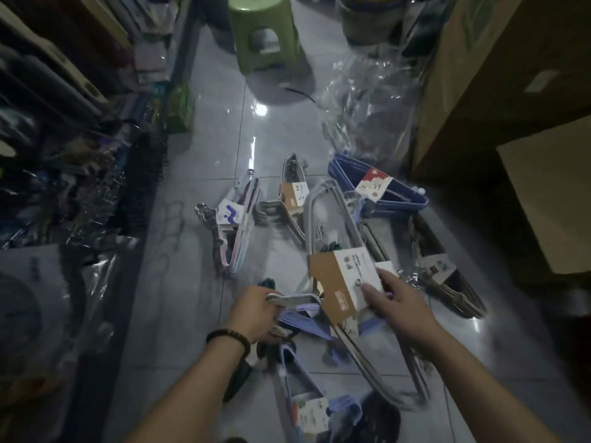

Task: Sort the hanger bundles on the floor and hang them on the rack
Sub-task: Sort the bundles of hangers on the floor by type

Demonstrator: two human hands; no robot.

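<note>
Grey hanger bundle (329, 276), banded with brown-and-white card, was in our right hand (396, 302). The fingers (367, 289) were curled onto the near edge of the card and pinched it. The long hanger arms ran away beyond the knuckles and back under the wrist.

Our left hand (256, 311) had a dark beaded bracelet (228, 337) at the wrist. It was closed round the hooks of a lilac hanger bundle (303, 318). This bundle sat just beside the right hand's grip and touched the grey one. Nearer to us than the left hand's grip, another lilac bundle (303, 388) with a white label lay on the tiled floor (192, 282).

Beyond the left hand's grip lay a pastel bundle (238, 219) with a white-and-purple label. Next to it lay a second grey bundle (292, 193) with a brown-and-white card. Beyond the right hand's grip lay a blue bundle (406, 199) with a red-and-white label. On the outer side of the right hand, close by, lay a brown bundle (457, 292) with a pale label.

Well beyond both grips we saw crumpled clear plastic wrap (367, 100) and a green plastic stool (265, 36). Cardboard boxes (499, 91) stood along the right hand's side of the aisle. Packed shelves (64, 123) stood along the left hand's side, too dark and blurred for us to tell their goods apart.
</note>
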